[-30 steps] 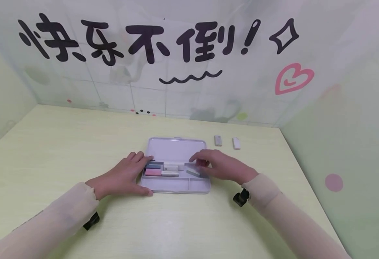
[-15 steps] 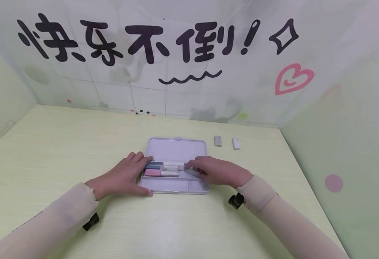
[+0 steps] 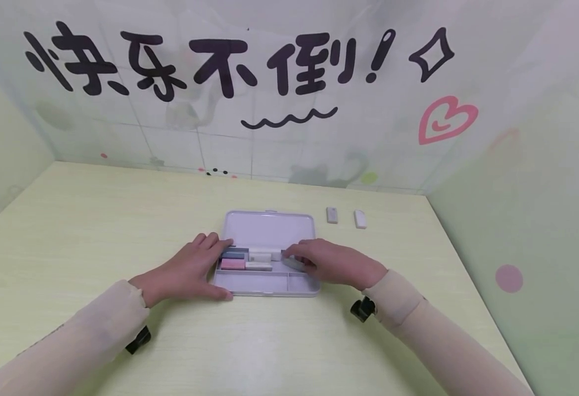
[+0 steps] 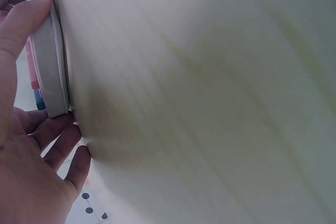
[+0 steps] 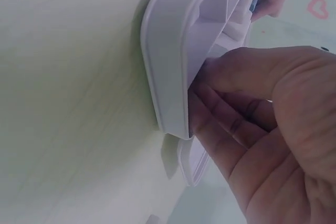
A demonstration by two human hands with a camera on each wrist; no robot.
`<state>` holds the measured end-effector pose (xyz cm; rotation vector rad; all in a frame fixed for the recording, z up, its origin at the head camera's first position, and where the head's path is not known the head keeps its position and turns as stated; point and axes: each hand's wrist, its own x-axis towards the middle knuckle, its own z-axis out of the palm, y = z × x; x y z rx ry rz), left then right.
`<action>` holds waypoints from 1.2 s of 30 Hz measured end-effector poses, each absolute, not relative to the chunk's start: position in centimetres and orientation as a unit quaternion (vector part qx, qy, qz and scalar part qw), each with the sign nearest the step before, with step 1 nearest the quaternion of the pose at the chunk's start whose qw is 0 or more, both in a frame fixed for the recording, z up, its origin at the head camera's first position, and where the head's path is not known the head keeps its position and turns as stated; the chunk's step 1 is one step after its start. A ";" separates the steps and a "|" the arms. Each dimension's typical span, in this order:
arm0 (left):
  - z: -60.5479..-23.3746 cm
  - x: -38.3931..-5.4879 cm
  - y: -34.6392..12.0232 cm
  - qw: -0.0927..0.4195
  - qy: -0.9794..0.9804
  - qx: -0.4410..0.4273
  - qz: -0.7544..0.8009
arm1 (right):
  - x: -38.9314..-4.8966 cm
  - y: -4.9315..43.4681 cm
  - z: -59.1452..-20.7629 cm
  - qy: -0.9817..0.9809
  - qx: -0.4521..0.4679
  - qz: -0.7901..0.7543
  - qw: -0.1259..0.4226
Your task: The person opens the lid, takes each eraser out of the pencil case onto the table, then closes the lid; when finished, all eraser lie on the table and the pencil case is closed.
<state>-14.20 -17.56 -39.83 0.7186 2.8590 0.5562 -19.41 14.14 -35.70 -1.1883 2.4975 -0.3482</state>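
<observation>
An open pale lilac pencil case (image 3: 254, 282) lies on the table, its lid (image 3: 269, 228) folded back. Inside are several block-shaped erasers: a pink one (image 3: 232, 264), a blue one (image 3: 235, 255) and white ones, including one in front (image 3: 258, 266). My left hand (image 3: 186, 270) holds the case's left end, thumb at the front wall and fingers toward the back. My right hand (image 3: 336, 263) reaches into the right part of the rear compartment. Its thumb and fingers pinch a grey-green eraser (image 3: 294, 265), mostly hidden by them. The right wrist view shows the fingertips inside the case wall.
Behind the case to the right, a grey eraser (image 3: 331, 215) and a white eraser (image 3: 360, 219) lie apart on the table (image 3: 121, 214). A printed backdrop (image 3: 289, 143) rises at the table's back edge, with side panels left and right.
My right hand has come down and slightly left into the case, its fingers closing over the grey-green eraser. Over the last half second it barely moves. The left hand stays in place.
</observation>
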 end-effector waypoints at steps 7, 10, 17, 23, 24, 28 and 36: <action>-39.8 -14.2 -17.5 0.073 0.951 0.238 0.184 | -20.3 15.8 -36.1 0.878 -0.382 -0.233 0.171; -39.9 -14.1 -17.5 0.074 0.951 0.236 0.183 | -20.8 17.0 -36.4 0.876 -0.364 -0.277 0.153; -39.8 -14.1 -17.5 0.080 0.951 0.233 0.185 | -22.5 20.1 -37.1 0.883 -0.312 -0.339 0.087; -39.9 -14.2 -17.5 0.081 0.952 0.231 0.184 | -24.2 23.3 -37.4 0.907 -0.235 -0.345 0.052; -39.9 -14.2 -17.5 0.080 0.952 0.232 0.184 | -24.4 23.8 -37.5 0.911 -0.221 -0.345 0.050; -40.0 -14.2 -17.5 0.076 0.952 0.234 0.181 | -25.2 26.1 -37.6 0.920 -0.178 -0.347 0.043; -39.9 -14.1 -17.5 0.078 0.952 0.235 0.183 | -25.8 29.9 -38.6 0.932 -0.112 -0.342 0.034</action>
